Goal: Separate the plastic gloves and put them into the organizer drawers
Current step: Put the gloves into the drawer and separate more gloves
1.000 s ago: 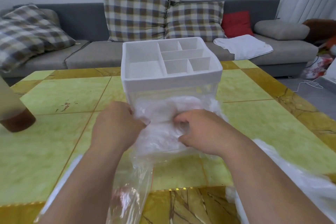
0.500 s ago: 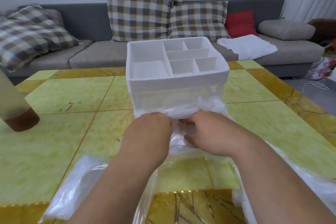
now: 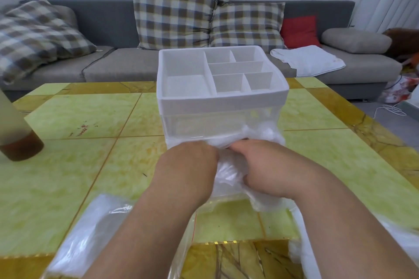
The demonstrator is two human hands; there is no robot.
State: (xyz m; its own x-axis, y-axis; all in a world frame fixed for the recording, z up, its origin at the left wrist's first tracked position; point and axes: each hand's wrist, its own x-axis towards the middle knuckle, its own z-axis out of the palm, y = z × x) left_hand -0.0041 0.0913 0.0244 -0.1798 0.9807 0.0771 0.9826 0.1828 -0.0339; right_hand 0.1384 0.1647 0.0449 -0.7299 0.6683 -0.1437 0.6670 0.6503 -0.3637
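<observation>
Since the earlier frame, the left hand [image 3: 188,165] has shifted toward 3 o'clock and now sits just beside the right hand [image 3: 267,170]; their knuckles almost meet. The gloves [image 3: 229,171] are bunched tighter between them than before.

1. Hands. Both are seen from the back, fingers curled forward and down into the gloves. Both grip the clear plastic wad. The fingertips are hidden.
2. Gloves. The wad lies between the two hands and reaches up to 12 o'clock, where it touches the front of the clear drawer [image 3: 204,125]. More crumpled plastic bulges at 1 o'clock, against the drawer's right corner. How far the gloves sit inside the drawer cannot be told.
3. Organizer [image 3: 222,103]. It stands upright on the worktop [image 3: 68,165] at 12 o'clock from the hands. Its white top tray is divided into one large compartment on the left and five smaller ones on the right. The drawer is directly beneath the tray.
4. Surroundings. A bottle [image 3: 15,138] with brown liquid stands at 9 o'clock, well apart. A clear bag [image 3: 90,233] lies at 7 o'clock under the left forearm. A grey sofa [image 3: 113,65] with checked cushions [image 3: 172,13] runs behind the worktop.
</observation>
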